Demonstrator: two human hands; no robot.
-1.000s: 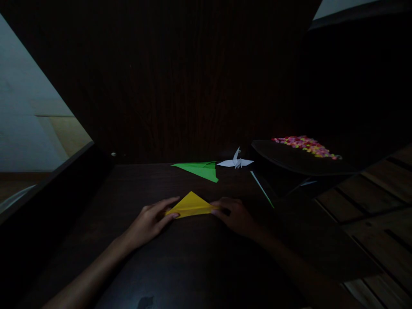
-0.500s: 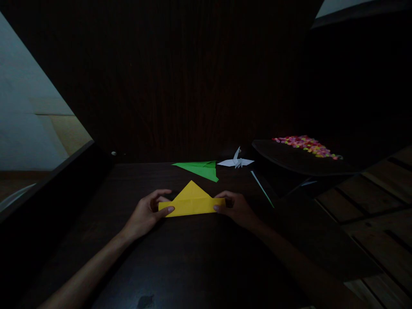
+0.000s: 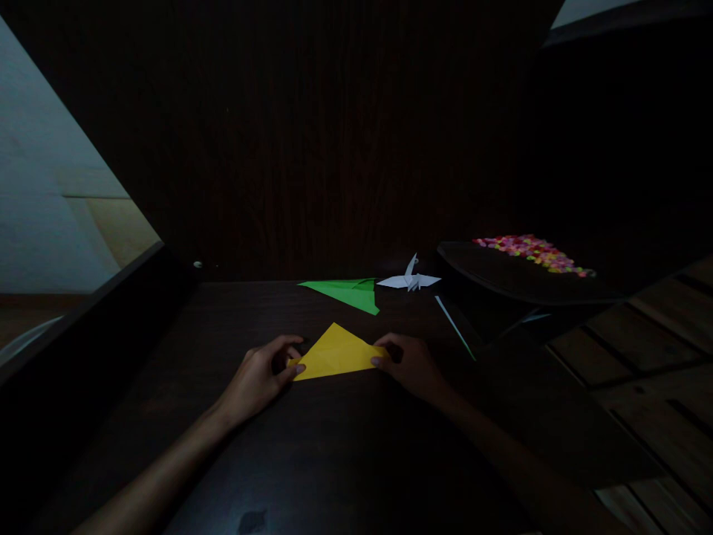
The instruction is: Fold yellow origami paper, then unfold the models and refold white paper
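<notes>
A folded yellow paper is stretched between my two hands, just above or on the dark table; I cannot tell which. It shows as a low triangle with its peak pointing away from me. My left hand pinches the left corner between thumb and fingers. At the right corner, my right hand grips the sheet the same way, thumb on the near face. Beyond the sheet lies a green paper plane. Right of the plane rests a white origami crane.
A thin white-and-green strip lies to the right of my right hand. Small pink, red and yellow pieces are heaped on a dark curved ledge. A raised side panel borders the left, and a tall dark wood panel the back.
The yellow paper has turned from a triangle above a flat band into a plainer triangle. Its peak sits slightly nearer me, and my left hand has shifted a little to the right.
</notes>
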